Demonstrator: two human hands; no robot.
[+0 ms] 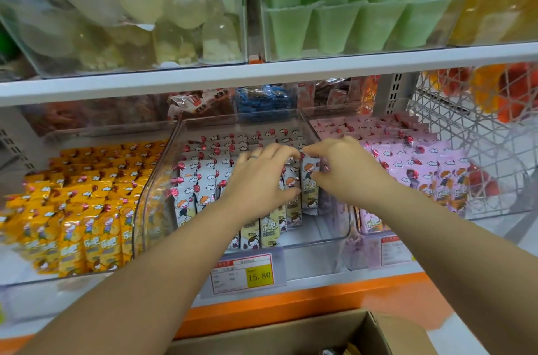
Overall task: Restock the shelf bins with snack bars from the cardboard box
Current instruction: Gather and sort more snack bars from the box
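Observation:
A clear plastic bin in the middle of the lower shelf holds rows of white-wrapped snack bars. Both my hands are inside it. My left hand, with a ring on one finger, lies over a row of upright bars, its fingers curled over their tops. My right hand pinches the top of one white bar at the right end of that row. The cardboard box stands open at the bottom edge of the view, below my arms; its contents are mostly hidden.
A bin of yellow-wrapped bars stands to the left and a bin of pink-wrapped bars to the right. A price tag hangs under the middle bin. A white wire basket sits at far right. The upper shelf carries clear bins overhead.

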